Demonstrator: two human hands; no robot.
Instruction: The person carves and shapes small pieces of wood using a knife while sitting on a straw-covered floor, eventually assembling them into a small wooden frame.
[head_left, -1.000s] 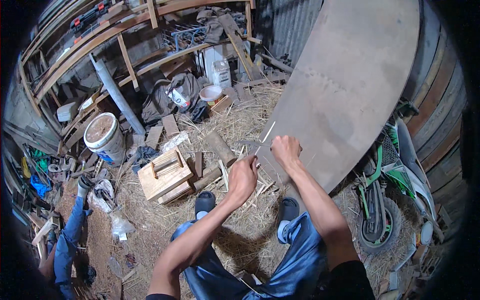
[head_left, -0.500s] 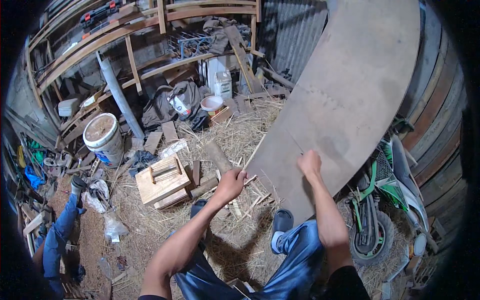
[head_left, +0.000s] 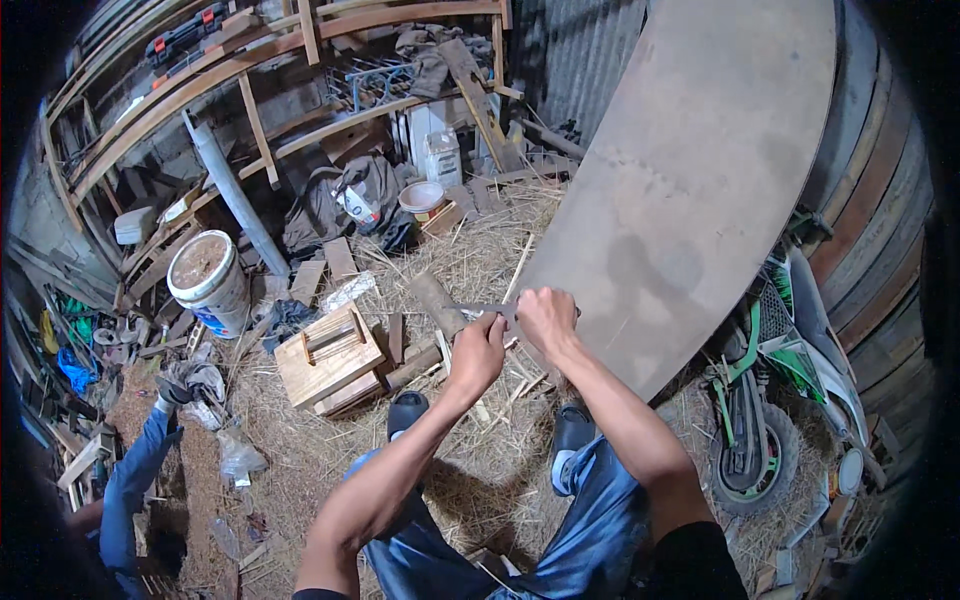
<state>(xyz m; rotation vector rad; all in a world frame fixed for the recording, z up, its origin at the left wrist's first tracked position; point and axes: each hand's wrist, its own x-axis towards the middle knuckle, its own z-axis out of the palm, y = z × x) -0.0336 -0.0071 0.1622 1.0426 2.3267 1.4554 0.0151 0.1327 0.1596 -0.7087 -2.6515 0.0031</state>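
Observation:
My left hand (head_left: 477, 352) is closed around a thin pale wooden strip (head_left: 521, 262), whose upper end points away from me past the knuckles. In my right hand (head_left: 548, 318) is a knife, gripped in a fist; its handle is hidden by the fingers. The grey knife blade (head_left: 482, 307) points left across the strip, just above my left thumb. Both hands are close together over the straw floor. A short round log (head_left: 437, 302) lies just beyond my left hand, and pale wood slivers (head_left: 512, 405) are scattered below.
A big brown board (head_left: 690, 190) leans at the right, beside a green-and-white motorbike (head_left: 770, 390). To the left are a small wooden box (head_left: 330, 358), a white bucket (head_left: 208, 280) and another person's leg (head_left: 135, 480). A wooden rack (head_left: 255, 110) runs along the back.
My right hand has come left and slightly up with the knife, from over the board to beside my left hand. My left hand has shifted slightly right. The other person's leg has moved a little.

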